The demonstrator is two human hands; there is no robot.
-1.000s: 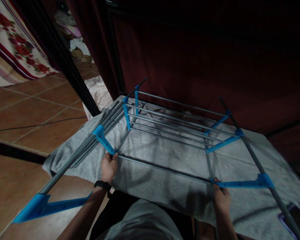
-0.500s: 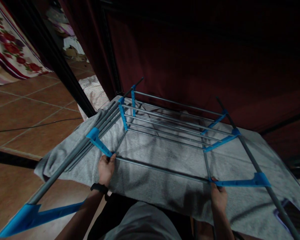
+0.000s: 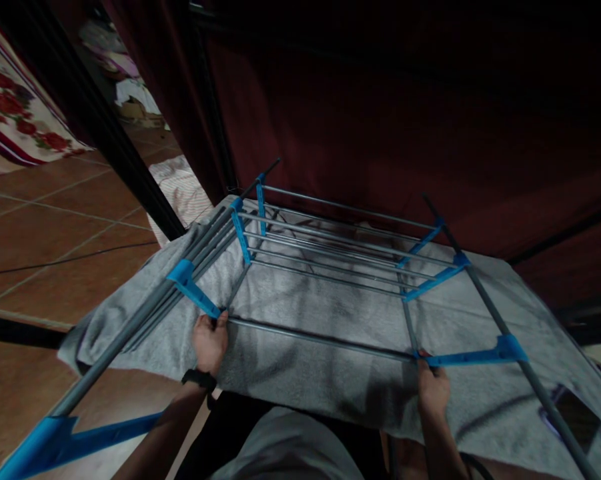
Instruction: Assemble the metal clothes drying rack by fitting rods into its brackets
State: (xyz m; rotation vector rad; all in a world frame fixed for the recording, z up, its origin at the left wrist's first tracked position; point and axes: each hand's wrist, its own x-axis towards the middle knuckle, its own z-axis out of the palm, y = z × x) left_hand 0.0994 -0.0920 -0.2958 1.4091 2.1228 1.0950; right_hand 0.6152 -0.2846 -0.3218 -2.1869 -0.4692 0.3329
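Note:
A rack of grey metal tubes with blue plastic brackets lies on a grey blanket (image 3: 330,407), with one crossbar (image 3: 320,341) closest to my body. My left hand (image 3: 211,343) is closed around the left end of that crossbar, where it meets a blue bracket (image 3: 195,293). At the opposite end, my right hand (image 3: 433,393) pinches the joint beside another blue bracket (image 3: 473,358). Several thinner rods (image 3: 325,235) span the brackets farther away. Fingers partly hide both joints.
Loose grey tubes (image 3: 156,319) lie on the blanket to the left. A phone (image 3: 577,417) rests at the right, under a long tube. Dark red curtain (image 3: 355,133) hangs behind. A black post (image 3: 130,160) slants across the left, above the tiled floor (image 3: 75,220).
The whole view has shifted slightly, so the rack and surroundings sit a little farther left. Both hands keep their hold on the crossbar's ends.

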